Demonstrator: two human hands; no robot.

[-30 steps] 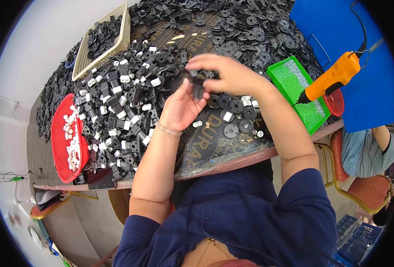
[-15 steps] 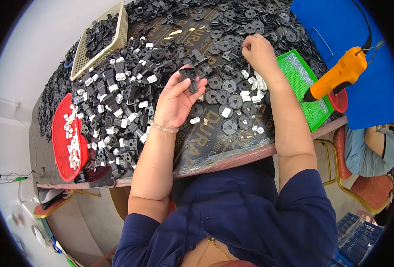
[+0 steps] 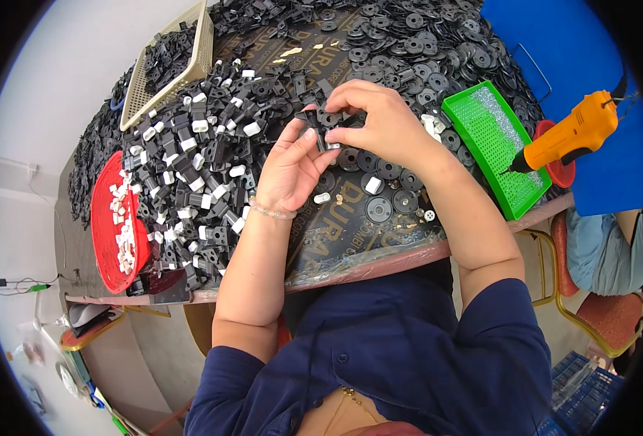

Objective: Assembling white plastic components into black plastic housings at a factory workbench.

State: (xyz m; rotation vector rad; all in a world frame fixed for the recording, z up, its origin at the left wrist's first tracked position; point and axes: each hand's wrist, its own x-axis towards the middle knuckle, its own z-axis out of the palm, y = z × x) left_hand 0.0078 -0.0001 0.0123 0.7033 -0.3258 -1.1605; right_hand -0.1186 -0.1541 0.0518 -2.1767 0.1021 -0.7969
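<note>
My left hand (image 3: 286,171) is closed on a black plastic bracket (image 3: 310,116), thumb in front and fingers behind. Against it my right hand (image 3: 390,127) pinches a black plastic piece with round holes (image 3: 329,118). The two pieces meet between my fingertips, which partly hide them, so I cannot tell whether they are joined. To the left of my left hand lies a heap of black brackets with white caps (image 3: 199,125). Black discs (image 3: 379,209) and a few loose white caps (image 3: 372,185) lie below my right hand.
An orange electric screwdriver (image 3: 572,131) hangs at the right over a green basket (image 3: 474,138) of small silvery pieces. Red baskets stand at the left (image 3: 102,247) and right (image 3: 565,174). A beige basket (image 3: 204,43) holds black parts. More black discs (image 3: 423,43) are heaped at the back.
My right hand has moved left from the disc heap to my left hand and now holds a black piece against the bracket. The view has shifted slightly.
</note>
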